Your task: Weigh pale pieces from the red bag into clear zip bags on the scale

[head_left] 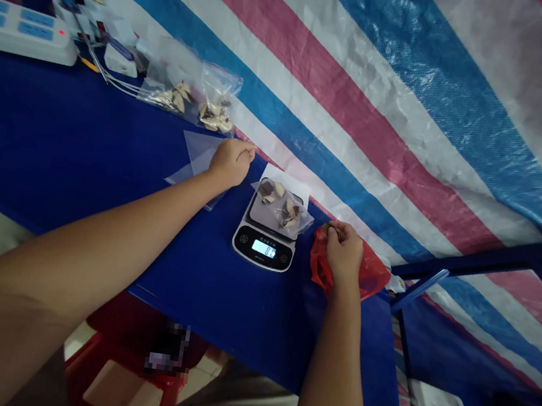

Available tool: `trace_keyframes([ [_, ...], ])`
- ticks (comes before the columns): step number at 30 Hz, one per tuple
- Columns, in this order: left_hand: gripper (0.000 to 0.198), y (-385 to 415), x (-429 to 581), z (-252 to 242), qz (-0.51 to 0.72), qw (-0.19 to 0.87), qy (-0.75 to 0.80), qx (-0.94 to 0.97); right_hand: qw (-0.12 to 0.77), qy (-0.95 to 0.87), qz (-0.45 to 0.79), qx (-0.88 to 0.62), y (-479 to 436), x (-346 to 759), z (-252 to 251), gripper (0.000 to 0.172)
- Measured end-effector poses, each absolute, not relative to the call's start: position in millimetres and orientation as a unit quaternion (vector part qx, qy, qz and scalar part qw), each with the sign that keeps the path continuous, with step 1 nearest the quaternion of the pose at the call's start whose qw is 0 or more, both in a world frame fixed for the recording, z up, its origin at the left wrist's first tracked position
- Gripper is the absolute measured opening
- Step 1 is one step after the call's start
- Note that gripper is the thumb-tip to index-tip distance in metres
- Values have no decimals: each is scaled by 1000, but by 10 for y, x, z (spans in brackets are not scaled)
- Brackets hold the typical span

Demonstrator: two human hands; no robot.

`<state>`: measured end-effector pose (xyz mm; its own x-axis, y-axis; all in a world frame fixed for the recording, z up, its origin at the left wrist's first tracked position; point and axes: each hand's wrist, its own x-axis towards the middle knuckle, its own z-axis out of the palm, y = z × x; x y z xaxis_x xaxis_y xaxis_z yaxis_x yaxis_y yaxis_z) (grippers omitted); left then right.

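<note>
The left hand [230, 160] lies on clear bags [197, 152] at the back of the blue counter [57, 146], its grip curled together, thumb pressed to forefinger, though I cannot tell whether anything is pinched there. The right hand [345, 250] rests on a red bag [374, 278], its grip clamped on what seems a small dark piece [325, 227]. Between the hands stands a scale [265, 246] — display lit — carrying a small filled bag [283, 206]. More filled bags [190, 94] lie near a power strip [23, 30].
</note>
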<state>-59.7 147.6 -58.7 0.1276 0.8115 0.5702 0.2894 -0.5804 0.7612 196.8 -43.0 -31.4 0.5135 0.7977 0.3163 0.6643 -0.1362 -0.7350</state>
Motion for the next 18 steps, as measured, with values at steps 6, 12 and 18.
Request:
trace_keyframes([
  [6, 18, 1498, -593, -594, 526, 253, 390, 712, 441, -498, 65, -744, -422, 1969, -311, 20],
  [12, 16, 1501, -593, -592, 513, 244, 407, 715, 433, -493, 69, -751, -424, 1966, -317, 22],
  [18, 17, 1481, -590, -569, 528, 220, 404, 714, 422, -492, 63, -759, -438, 1952, -300, 22],
])
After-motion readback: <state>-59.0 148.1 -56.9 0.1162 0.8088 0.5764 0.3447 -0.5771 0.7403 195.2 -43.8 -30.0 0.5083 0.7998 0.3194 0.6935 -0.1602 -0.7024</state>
